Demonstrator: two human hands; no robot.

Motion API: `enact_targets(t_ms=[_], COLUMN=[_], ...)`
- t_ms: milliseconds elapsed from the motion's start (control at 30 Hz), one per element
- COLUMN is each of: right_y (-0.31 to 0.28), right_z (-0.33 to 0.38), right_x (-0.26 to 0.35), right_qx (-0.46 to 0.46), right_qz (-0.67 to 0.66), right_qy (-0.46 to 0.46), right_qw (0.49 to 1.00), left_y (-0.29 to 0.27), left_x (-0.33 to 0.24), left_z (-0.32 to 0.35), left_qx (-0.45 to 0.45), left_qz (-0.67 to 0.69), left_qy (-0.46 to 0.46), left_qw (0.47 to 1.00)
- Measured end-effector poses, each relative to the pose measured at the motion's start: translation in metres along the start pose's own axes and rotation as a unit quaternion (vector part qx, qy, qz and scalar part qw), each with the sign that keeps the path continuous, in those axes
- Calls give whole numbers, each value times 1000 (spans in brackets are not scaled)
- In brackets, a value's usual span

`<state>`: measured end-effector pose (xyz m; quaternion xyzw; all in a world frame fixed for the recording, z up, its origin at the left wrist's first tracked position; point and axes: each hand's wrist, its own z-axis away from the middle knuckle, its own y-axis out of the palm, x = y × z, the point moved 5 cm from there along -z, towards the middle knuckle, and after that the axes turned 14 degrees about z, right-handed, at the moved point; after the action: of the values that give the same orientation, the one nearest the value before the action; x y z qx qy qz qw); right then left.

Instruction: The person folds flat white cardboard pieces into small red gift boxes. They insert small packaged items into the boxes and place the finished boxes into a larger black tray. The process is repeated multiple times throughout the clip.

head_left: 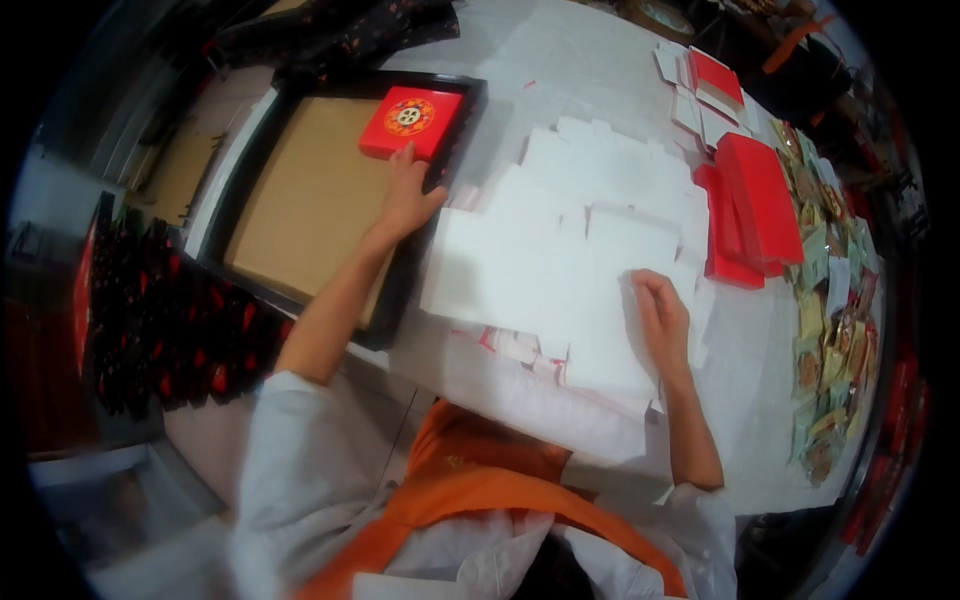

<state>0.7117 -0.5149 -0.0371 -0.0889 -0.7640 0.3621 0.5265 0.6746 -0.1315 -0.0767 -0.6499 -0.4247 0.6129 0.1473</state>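
Just beyond the fingertips of the left hand (404,195), a red box (410,118) with a round patterned emblem lies face up in the far right corner of a black-rimmed tray (310,190). That hand is loosely spread, fingers against the box's near edge and thumb out to the right, with no closed grip on it. The step in hand looks like seating the box in that corner; light, even pressure along the near edge would probably bring it square to the rim, while a push at one point could twist it or scuff the emblem.

To the left of and nearer than the hand, the tray shows only its brown base, the box being the one thing in it. The box is shut, so its contents cannot be told.

Under the right hand (661,315), white flat cartons (560,220) overlap on the surface (755,360). Its fingers are half curled; whether they pinch a carton cannot be told. Beyond it to the right are plain red boxes (760,200), insides hidden, with small packets (825,330) spread past them
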Motion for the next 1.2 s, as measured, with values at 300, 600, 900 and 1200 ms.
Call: enact_targets(t_ms=[300, 600, 900, 1200], right_y=[3, -39, -34, -33], right_z=[1, 20, 44, 47], right_x=[-11, 2, -14, -15], right_qx=[3, -49, -24, -27], right_qz=[-3, 353, 367, 381], right_qy=[11, -67, 3, 6], right_qw=[1000, 932, 930, 924], left_y=[-45, -41, 22, 7], left_x=[-4, -93, -107, -114], left_z=[78, 109, 138, 131], left_qx=[71, -68, -128, -184], left_qz=[85, 89, -90, -80], left_qy=[-29, 0, 21, 95], left_qw=[993, 994, 987, 975])
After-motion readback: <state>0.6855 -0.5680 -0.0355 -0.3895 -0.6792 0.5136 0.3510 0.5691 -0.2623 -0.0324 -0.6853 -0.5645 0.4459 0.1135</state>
